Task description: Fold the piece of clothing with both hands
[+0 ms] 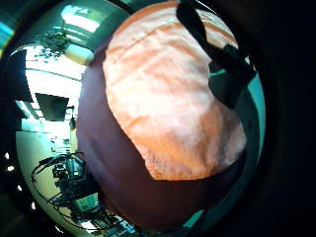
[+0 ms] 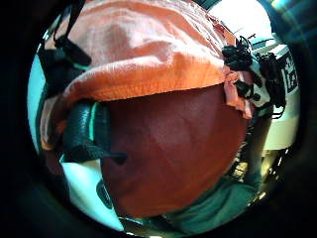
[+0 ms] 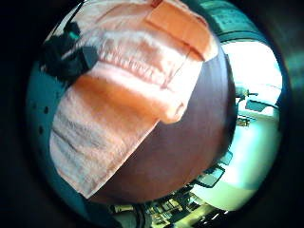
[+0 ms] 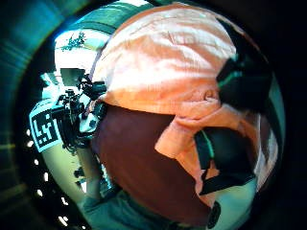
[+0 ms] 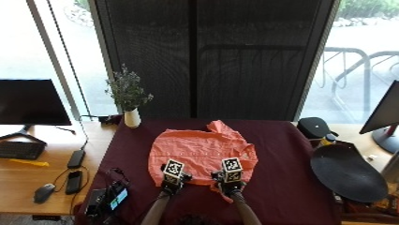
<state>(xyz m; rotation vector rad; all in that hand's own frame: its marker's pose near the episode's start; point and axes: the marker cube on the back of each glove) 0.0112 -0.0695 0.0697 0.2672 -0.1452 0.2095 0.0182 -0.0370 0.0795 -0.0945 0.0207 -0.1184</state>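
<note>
text: none readable | labels: none | numbers: none

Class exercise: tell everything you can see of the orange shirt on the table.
The orange shirt is a woven-looking garment lying mostly flat on the dark red tablecloth, one part poking out at its far edge. The left hand and right hand both grip its near hem, lifting that edge off the cloth.

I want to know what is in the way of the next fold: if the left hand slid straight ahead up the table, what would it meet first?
Probably just more of the orange shirt: the left hand grips its near edge, and the shirt lies ahead. Beyond it only the dark red tablecloth shows, though depth is hard to judge.
</note>
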